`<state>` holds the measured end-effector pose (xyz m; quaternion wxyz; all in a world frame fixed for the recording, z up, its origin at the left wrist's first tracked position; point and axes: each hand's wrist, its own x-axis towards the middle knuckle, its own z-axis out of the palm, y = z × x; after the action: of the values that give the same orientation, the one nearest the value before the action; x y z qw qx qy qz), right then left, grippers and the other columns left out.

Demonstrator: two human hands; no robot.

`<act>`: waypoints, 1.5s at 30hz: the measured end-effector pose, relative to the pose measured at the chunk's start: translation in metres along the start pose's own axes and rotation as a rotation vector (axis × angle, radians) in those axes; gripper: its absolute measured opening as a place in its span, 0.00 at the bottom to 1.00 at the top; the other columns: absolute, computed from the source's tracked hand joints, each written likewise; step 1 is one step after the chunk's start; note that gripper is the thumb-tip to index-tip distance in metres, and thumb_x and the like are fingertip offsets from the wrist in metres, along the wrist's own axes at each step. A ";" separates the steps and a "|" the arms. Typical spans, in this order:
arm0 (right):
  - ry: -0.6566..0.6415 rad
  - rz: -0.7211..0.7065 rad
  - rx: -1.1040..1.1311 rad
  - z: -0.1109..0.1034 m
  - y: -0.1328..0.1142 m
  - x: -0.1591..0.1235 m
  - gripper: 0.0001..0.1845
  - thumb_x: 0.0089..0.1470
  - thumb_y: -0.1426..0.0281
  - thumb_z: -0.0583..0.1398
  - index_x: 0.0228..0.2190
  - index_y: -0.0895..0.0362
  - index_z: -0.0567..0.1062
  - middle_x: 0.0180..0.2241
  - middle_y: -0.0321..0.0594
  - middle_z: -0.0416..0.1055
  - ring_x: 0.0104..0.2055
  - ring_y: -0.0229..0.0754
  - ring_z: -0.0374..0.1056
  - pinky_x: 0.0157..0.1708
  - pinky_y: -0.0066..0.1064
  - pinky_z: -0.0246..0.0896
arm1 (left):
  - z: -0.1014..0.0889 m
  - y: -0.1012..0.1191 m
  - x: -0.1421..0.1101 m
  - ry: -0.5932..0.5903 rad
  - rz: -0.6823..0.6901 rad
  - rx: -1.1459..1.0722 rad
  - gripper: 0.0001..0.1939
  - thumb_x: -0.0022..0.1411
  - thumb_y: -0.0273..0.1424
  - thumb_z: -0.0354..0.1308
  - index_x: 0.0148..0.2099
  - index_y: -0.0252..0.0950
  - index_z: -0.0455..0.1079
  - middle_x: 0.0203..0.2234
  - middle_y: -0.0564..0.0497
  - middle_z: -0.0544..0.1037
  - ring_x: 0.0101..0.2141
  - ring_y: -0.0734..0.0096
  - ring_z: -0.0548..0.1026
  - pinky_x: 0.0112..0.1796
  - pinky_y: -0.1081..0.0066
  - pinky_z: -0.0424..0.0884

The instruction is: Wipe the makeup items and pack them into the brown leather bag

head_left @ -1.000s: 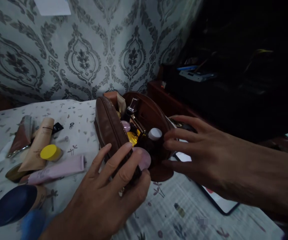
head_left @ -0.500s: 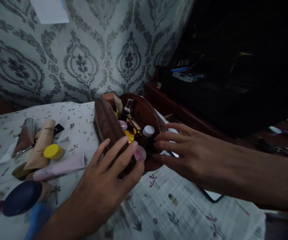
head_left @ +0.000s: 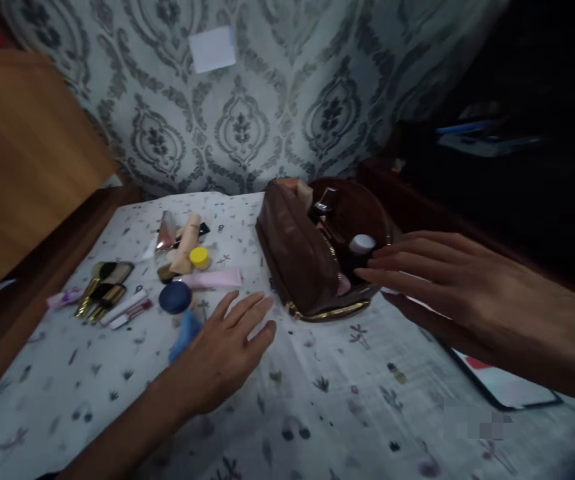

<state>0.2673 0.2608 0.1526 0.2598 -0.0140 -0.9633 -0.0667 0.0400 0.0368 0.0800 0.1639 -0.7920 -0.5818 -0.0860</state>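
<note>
A brown leather pouch stands open on a patterned cloth, with a white-capped bottle and a pump bottle inside. My right hand is open, fingers stretched, fingertips touching the pouch's right rim beside the white cap. My left hand is open, fingers spread, hovering just left of the pouch and holding nothing.
Left of the pouch lie a pink tube, a beige tube with a yellow cap, a dark blue round lid, a blue object and several brushes. A tablet lies under my right forearm. Wooden furniture stands left.
My left hand has let go of the pouch and pulled back to the left. The view has swung left and back, showing more of the cloth. My right hand stays at the pouch's rim.
</note>
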 end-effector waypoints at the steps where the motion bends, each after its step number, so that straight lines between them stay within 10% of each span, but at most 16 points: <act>1: -0.001 -0.073 0.022 0.000 -0.006 0.002 0.15 0.66 0.65 0.52 0.46 0.47 0.77 0.39 0.41 0.78 0.44 0.43 0.71 0.42 0.40 0.67 | 0.002 0.002 -0.016 -0.036 -0.047 0.016 0.14 0.68 0.23 0.50 0.54 0.32 0.67 0.58 0.36 0.71 0.61 0.50 0.65 0.57 0.44 0.64; 8: -0.087 -0.196 0.255 0.029 -0.065 0.013 0.14 0.64 0.75 0.52 0.46 0.55 0.75 0.40 0.44 0.76 0.43 0.44 0.70 0.42 0.37 0.67 | 0.018 -0.007 -0.102 -0.042 -0.340 0.069 0.12 0.70 0.31 0.49 0.51 0.35 0.70 0.53 0.40 0.75 0.56 0.53 0.70 0.56 0.46 0.64; 17: -0.376 -0.022 0.577 0.119 -0.144 0.055 0.10 0.60 0.73 0.58 0.41 0.59 0.78 0.36 0.44 0.76 0.41 0.46 0.71 0.41 0.37 0.67 | 0.015 -0.013 -0.095 -0.106 -0.366 -0.055 0.09 0.70 0.31 0.50 0.42 0.35 0.70 0.35 0.46 0.75 0.39 0.61 0.73 0.39 0.63 0.72; 26: -0.128 0.298 0.447 0.177 -0.145 0.107 0.21 0.55 0.76 0.57 0.51 0.60 0.72 0.54 0.53 0.68 0.57 0.54 0.61 0.56 0.45 0.59 | -0.008 -0.046 -0.088 0.240 -0.786 -0.010 0.11 0.70 0.34 0.46 0.40 0.37 0.68 0.33 0.48 0.75 0.37 0.63 0.72 0.39 0.65 0.69; 33: -0.204 0.410 0.324 0.198 -0.144 0.112 0.20 0.59 0.73 0.56 0.53 0.60 0.69 0.58 0.53 0.65 0.59 0.54 0.59 0.57 0.46 0.55 | 0.023 -0.068 -0.066 -0.011 -0.766 0.137 0.21 0.67 0.41 0.54 0.56 0.35 0.66 0.45 0.41 0.72 0.46 0.52 0.71 0.43 0.58 0.71; 45: -0.117 0.496 0.443 0.210 -0.119 0.107 0.15 0.58 0.69 0.60 0.47 0.58 0.76 0.45 0.48 0.73 0.50 0.51 0.64 0.52 0.41 0.58 | 0.025 -0.069 -0.079 0.086 -0.772 0.233 0.12 0.70 0.33 0.47 0.44 0.39 0.72 0.38 0.46 0.75 0.40 0.60 0.74 0.36 0.65 0.70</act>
<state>0.0631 0.1702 0.0121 0.2090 -0.1949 -0.9350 0.2102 -0.0513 -0.0061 0.0425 0.2325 -0.4873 -0.8348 -0.1077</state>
